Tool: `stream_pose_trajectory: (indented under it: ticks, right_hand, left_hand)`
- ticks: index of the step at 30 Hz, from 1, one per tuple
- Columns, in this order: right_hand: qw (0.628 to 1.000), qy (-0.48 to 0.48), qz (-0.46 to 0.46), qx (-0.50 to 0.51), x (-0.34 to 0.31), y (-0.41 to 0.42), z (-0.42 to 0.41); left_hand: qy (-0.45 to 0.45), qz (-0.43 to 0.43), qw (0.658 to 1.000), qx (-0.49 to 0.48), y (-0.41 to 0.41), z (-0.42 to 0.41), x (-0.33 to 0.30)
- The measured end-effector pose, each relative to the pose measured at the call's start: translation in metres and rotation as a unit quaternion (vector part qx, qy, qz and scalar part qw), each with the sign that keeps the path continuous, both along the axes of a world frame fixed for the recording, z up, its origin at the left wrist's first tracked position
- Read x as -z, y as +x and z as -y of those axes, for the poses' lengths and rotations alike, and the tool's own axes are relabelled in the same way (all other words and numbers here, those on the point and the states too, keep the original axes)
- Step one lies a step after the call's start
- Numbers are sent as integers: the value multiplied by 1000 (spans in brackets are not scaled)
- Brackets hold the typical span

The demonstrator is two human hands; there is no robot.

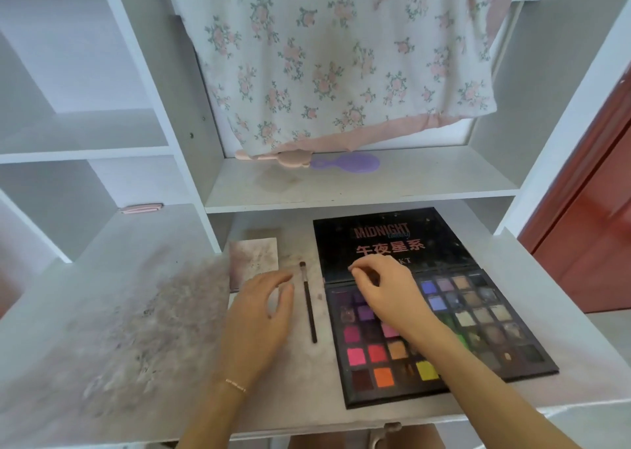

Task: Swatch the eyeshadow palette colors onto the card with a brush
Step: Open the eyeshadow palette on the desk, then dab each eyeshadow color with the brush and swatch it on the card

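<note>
A black eyeshadow palette [478, 339] lies open on the desk at the right, its lid propped back and many coloured pans showing. A thin dark brush [309, 308] lies on the desk just left of it, bristles pointing away from me. A smudged pinkish card [252, 257] rests further back on the left. My left hand [259, 319] hovers left of the brush, fingers spread and holding nothing. My right hand [386, 291] is over the palette's upper left pans, fingers curled loosely near the hinge, nothing visible in it.
The white desk top [136, 312] is stained with powder at the left. A shelf [358, 189] behind holds a pink comb [269, 156] and a purple hairbrush [351, 162]. A floral garment [341, 55] hangs above. A pink clip [141, 208] lies at the far left.
</note>
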State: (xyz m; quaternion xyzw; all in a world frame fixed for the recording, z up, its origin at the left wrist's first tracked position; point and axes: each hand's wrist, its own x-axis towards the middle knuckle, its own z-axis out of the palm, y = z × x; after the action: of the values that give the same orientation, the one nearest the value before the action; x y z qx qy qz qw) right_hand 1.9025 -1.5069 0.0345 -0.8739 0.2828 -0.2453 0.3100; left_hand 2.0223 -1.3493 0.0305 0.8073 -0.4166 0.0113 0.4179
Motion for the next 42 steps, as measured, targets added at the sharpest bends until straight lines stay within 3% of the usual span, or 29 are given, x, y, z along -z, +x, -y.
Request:
stream_pose_trajectory:
  ticks: [3,6,9,17,19,21,24,27,33,37,42]
  right_hand:
    - [998,-27,-28,-47,0,23,-21]
    - [987,-112,-103,-40,6,45,-35]
    - [964,-183,-194,-17,11,60,-40]
    - [950,-200,-237,28,11,71,-44]
    - [969,-135,-204,28,6,69,-43]
    - [991,-2,-130,32,-3,63,-40]
    - [986,164,7,37,-20,48,-37]
    - [961,244,119,59,-31,25,-32]
    - [905,349,236,54,-28,-33,-25]
    - [884,383,267,32,-17,-61,-23]
    - [799,477,366,-19,-9,-78,-17]
  left_hand:
    - [58,8,995,-82,15,-34,13]
    - [153,7,981,-118,23,-54,24]
    - [210,31,971,-114,22,-58,30]
    - [269,100,952,-105,23,-56,33]
    - [274,98,951,-107,23,-56,33]
    - [281,101,948,-106,23,-57,34]
    - [285,107,947,-107,23,-56,36]
    - [287,117,946,-100,22,-56,36]
    - [291,116,946,-84,14,-51,33]
    - [300,123,943,-71,-7,-39,32]
    - [308,135,939,-76,-32,-27,37]
